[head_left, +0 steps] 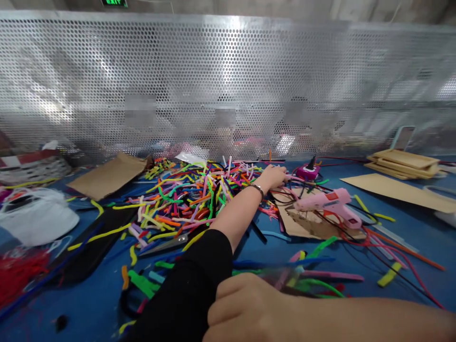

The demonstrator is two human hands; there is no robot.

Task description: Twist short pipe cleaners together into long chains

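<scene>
Pipe cleaners in a big heap on the surface, likely for easy grabbing. Left hand out at the heap's far right edge, fingers bent, can't tell about any grip. Right hand near, curled, contents hidden too. Glue gun on cardboard, presumably against drips.

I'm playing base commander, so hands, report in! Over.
Left hand at right edge of multicoloured fuzzy pipe-cleaner pile. Right hand curled low, grip hidden. Pink plastic glue gun nearby, on brown cardboard.
</scene>
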